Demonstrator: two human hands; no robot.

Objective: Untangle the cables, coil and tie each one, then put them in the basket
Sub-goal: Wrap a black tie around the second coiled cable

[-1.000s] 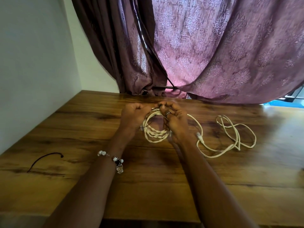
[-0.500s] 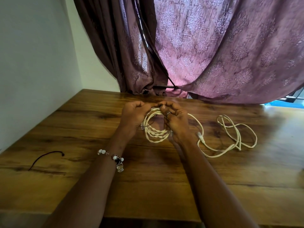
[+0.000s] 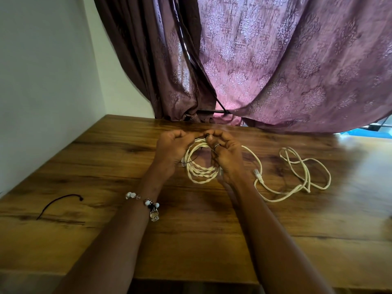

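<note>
Wooden table (image 3: 84, 240) with dark grain across the lower frame, white wall (image 3: 42, 81) at upper left, patterned mauve curtain (image 3: 286, 60) draped over the far edge at upper right. Thin black tie (image 3: 57, 203) lying loose at lower left of the table. At centre, cream coiled cable (image 3: 202, 169) of several twisted loops, held upright between left hand (image 3: 172, 148) and right hand (image 3: 228, 154), fingertips of both curled and pinching something small and dark at the coil's top. Right of centre, second cream cable (image 3: 297, 177) sprawled untied in loose loops, plug end (image 3: 257, 173) just beside the right wrist.
</note>
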